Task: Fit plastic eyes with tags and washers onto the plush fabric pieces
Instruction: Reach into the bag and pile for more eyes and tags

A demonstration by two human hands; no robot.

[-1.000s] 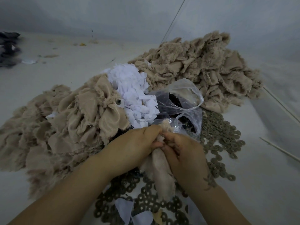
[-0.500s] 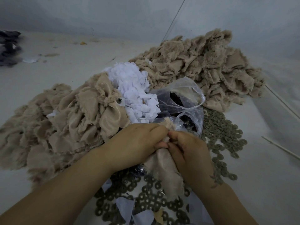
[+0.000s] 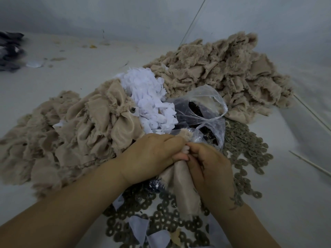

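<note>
My left hand (image 3: pixel 152 156) and my right hand (image 3: pixel 211 167) meet at the centre and both grip one beige plush fabric piece (image 3: pixel 184 190), which hangs down between them. Its furry tip (image 3: pixel 186 134) pokes up above my fingers. What my fingertips pinch inside the fabric is hidden. A clear plastic bag (image 3: pixel 202 111) holding dark plastic eyes lies just beyond my hands. White tags (image 3: pixel 150 97) are heaped behind it. Grey-brown washers (image 3: pixel 245 145) spread to the right and below my hands.
A heap of plush pieces (image 3: pixel 71 131) sits to the left, one showing a fitted eye (image 3: pixel 132 109). A second heap (image 3: pixel 223 68) lies at the back right. Thin sticks (image 3: pixel 308 162) lie at the right. Dark fabric (image 3: pixel 10 51) lies far left.
My hands have drawn slightly closer together and lower on the plush piece. The fabric has unfolded and hangs wider beneath them. The heaps, bag and washers have not moved.
</note>
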